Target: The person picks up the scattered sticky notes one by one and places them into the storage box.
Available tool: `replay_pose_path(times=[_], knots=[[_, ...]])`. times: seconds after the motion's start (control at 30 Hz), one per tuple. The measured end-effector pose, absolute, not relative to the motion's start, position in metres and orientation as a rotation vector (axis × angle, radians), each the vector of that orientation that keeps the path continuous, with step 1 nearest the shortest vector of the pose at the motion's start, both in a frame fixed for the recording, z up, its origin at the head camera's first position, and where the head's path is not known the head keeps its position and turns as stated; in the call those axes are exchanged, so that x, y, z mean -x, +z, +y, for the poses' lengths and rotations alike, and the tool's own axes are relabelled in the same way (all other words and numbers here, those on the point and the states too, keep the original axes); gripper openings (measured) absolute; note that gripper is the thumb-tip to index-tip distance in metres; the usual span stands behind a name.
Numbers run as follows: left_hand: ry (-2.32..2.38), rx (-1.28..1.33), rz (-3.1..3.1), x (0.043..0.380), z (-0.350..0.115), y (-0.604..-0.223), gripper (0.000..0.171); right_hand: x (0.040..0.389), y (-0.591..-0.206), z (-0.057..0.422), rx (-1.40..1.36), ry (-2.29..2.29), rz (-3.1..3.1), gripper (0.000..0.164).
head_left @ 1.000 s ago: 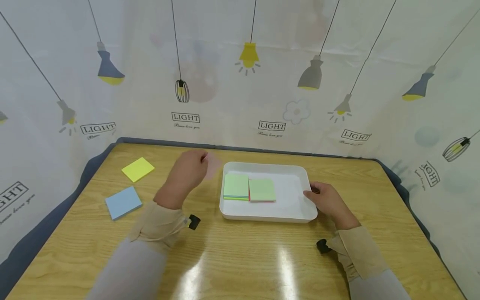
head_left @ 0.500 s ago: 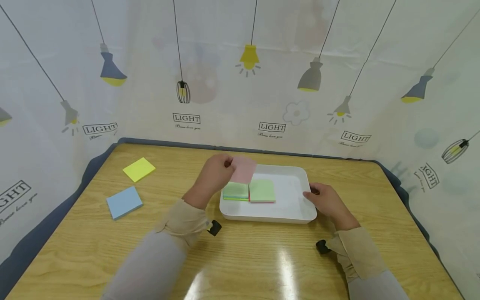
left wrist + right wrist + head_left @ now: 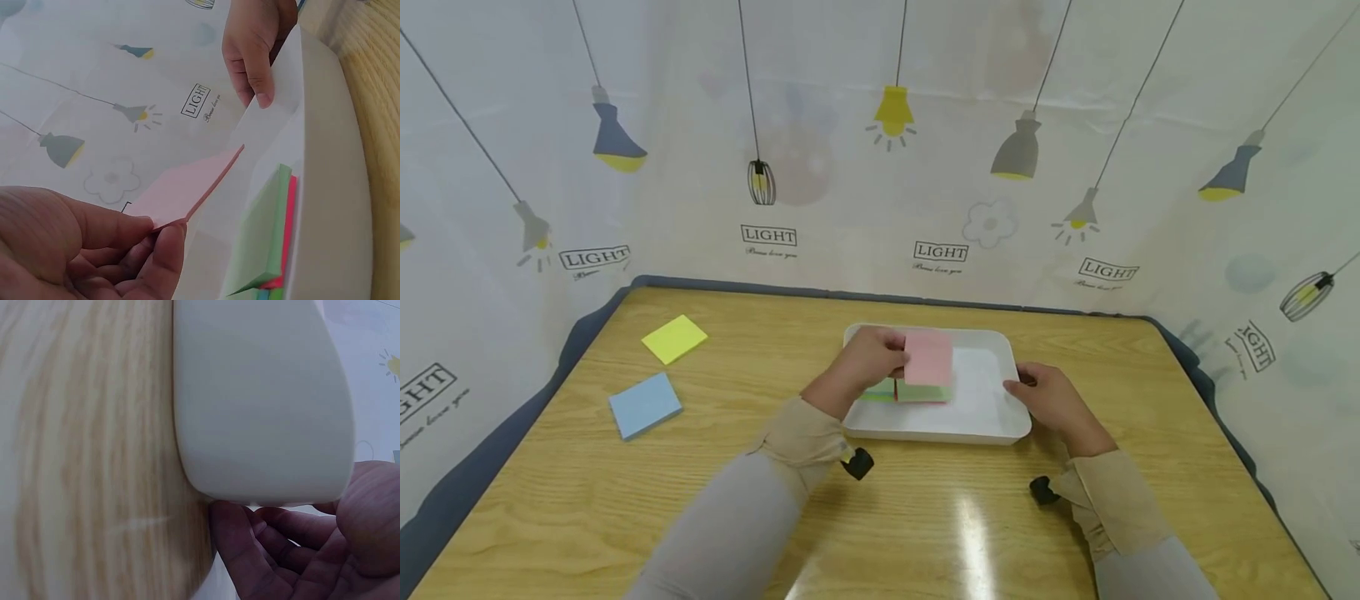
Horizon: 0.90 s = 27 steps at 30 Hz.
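My left hand (image 3: 871, 360) pinches a pink sticky note pad (image 3: 928, 358) by its edge, thumb on top, over the left half of a white tray (image 3: 981, 429). In the left wrist view the pink pad (image 3: 190, 184) is tilted above the tray's inside. Beneath it a light green sticky note pad (image 3: 259, 237) lies on a red one (image 3: 289, 231). More stacked pads at the tray's left end are mostly hidden by the left hand. At the tray's right end my right hand (image 3: 1056, 404) grips the rim, thumb inside and fingers (image 3: 234, 534) against the outer wall.
On the left of the wooden table (image 3: 940, 517) lie a yellow sticky note pad (image 3: 674, 339) and a blue one (image 3: 645, 406). A white curtain (image 3: 850, 217) printed with lamps stands around the table's back and sides.
My left hand has carried the pink pad rightward from beside the tray to above the green pads. The right hand keeps its grip on the tray's right end.
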<state>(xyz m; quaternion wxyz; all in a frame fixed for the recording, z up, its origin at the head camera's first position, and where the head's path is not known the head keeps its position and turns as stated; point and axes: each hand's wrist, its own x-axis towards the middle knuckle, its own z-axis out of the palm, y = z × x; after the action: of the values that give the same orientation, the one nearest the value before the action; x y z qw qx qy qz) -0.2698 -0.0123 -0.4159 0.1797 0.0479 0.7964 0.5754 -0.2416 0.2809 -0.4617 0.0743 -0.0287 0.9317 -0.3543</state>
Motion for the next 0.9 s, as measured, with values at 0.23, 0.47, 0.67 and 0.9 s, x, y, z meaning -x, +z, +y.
replay_pose_path(times=[0.23,0.47,0.67,0.9], knots=[[1.726,-0.078,2.093,0.277,0.015,-0.428,0.022,0.242,-0.458,0.281,0.082,-1.058,2.790,0.048],[1.734,-0.003,2.081,0.277,0.038,-0.438,0.024,0.241,-0.460,0.279,0.069,-1.072,2.781,0.048],[1.652,0.010,2.152,0.277,0.052,-0.437,0.021,0.242,-0.460,0.279,0.080,-1.078,2.785,0.047],[1.566,-0.018,2.231,0.279,0.067,-0.439,0.016,0.241,-0.458,0.279,0.089,-1.079,2.796,0.046]])
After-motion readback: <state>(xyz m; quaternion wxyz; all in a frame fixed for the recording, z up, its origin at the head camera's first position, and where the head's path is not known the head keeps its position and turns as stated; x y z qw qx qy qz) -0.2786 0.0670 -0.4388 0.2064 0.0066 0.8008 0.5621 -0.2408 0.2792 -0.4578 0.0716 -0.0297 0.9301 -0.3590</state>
